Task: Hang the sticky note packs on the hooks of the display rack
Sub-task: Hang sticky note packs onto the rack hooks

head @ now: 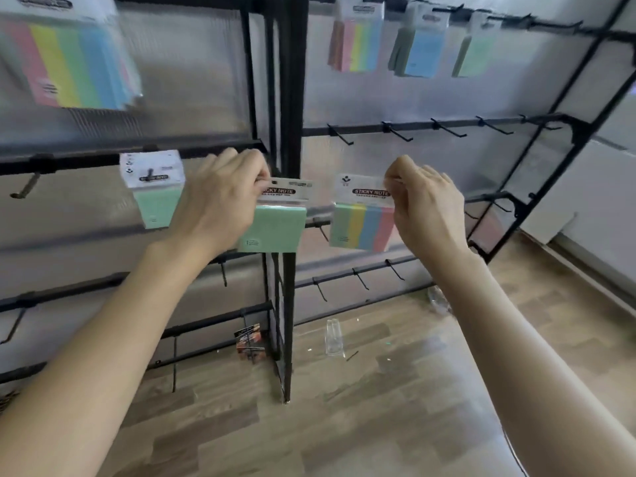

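Observation:
My left hand (223, 197) pinches the white header of a mint-green sticky note pack (275, 228) in front of the rack's black centre post (292, 98). My right hand (426, 208) pinches the header corner of a striped multicolour pack (361, 225), held in the air before the right panel. Another green pack (155, 187) hangs on a hook left of my left hand. Bare hooks (395, 130) line the bar above my right hand.
Three packs (358, 43) hang on the top right bar and a large multicolour pack (69, 63) hangs top left. More bare hooks (358, 278) line the lower bars. Clear plastic wrappers (334, 339) and a small dark item (249, 342) lie on the wooden floor.

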Available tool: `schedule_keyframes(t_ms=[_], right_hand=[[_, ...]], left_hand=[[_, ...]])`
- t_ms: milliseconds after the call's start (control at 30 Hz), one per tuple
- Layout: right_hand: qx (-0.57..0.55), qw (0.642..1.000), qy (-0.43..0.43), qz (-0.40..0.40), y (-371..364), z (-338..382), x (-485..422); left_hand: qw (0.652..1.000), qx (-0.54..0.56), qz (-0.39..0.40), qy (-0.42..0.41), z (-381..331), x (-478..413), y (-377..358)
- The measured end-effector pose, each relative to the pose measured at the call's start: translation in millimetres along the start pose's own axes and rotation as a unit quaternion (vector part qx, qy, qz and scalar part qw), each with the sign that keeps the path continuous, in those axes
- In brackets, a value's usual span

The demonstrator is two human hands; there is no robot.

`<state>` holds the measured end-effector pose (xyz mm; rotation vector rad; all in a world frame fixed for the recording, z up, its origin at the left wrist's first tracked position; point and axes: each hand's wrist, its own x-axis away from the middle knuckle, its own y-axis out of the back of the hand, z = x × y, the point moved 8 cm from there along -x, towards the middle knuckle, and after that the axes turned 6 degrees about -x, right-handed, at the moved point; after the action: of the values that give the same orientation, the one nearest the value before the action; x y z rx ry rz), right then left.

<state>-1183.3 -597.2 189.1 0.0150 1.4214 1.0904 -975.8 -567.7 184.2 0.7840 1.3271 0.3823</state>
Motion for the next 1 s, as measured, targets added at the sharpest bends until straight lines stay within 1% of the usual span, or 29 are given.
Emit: schedule_keyframes(t_ms=[300,500,600,767,900,1000], right_hand=[[0.001,1.000,-0.013,-0.010,48,-103,0],[0.011,0.999,-0.035,-0.008,58,-157,-9],[0.020,0.998,-0.057,0.014,53,-184,-18],[0.027,0.997,-0.067,0.017,41,-225,-49],[0.013,0.998,-0.054,0.016,22,-248,-91],[0.002,1.000,-0.029,0.003,4,-257,-127]], left_hand=[[0.999,0.015,-0.027,0.038,-92,-47,-38],[0.999,0.037,-0.029,0.026,-126,-85,-75],[0.998,0.044,-0.028,0.019,-134,-107,-99],[0.998,0.046,-0.034,0.014,-138,-149,-134],[0.998,0.034,-0.047,0.033,-122,-186,-151],[0.996,0.018,-0.066,0.052,-105,-208,-155]])
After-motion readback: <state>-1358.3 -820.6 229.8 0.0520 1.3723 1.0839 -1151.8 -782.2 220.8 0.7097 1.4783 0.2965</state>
